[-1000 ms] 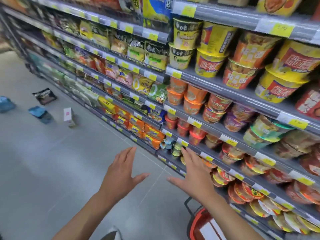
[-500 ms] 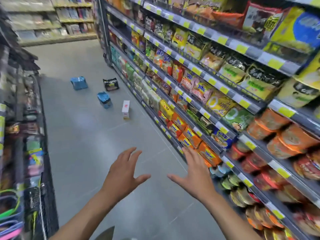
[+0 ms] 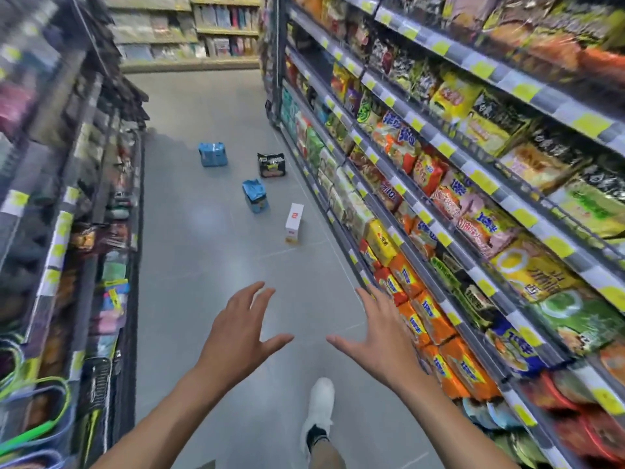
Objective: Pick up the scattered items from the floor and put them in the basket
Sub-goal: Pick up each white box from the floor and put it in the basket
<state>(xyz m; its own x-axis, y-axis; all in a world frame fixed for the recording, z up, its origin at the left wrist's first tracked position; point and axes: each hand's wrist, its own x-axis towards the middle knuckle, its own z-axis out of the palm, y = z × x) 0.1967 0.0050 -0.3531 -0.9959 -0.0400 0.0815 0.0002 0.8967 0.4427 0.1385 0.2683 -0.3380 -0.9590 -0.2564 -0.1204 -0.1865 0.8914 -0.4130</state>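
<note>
The floor (image 3: 209, 265) is smooth grey tile with a soft gloss; the white box (image 3: 294, 219) looks like cardboard; the black packet (image 3: 271, 165) is shiny plastic film.

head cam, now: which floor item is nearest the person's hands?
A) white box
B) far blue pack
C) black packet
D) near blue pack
A: the white box stands upright on the floor closest to the open, empty left hand and right hand; the near blue pack, black packet and far blue pack all lie farther down the aisle.
</note>
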